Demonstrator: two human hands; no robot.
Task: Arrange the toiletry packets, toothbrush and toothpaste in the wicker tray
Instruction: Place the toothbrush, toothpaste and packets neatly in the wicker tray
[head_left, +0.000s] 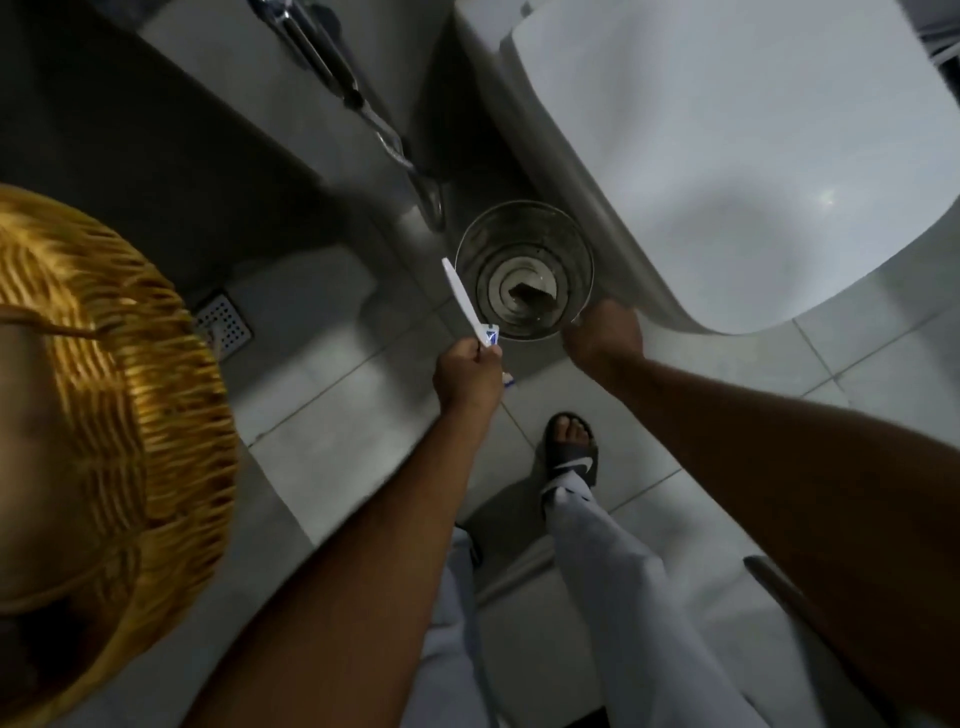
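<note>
My left hand (467, 374) is shut on a white toothbrush (460, 296) and a small white-and-blue toothpaste packet (490, 335); the brush points up and away, just left of a round metal bin. My right hand (605, 338) grips the near right rim of that bin (524, 270), which stands on the floor with a dark scrap at its bottom. The golden wicker tray (130, 415) fills the left edge of the head view, close and blurred; its inside is not visible.
A white toilet (727, 156) stands at the right, touching the bin. A chrome hose (363, 104) hangs at the top centre. A floor drain (223, 317) lies beside the tray. My sandalled foot (571, 447) and grey trousers are below on grey tiles.
</note>
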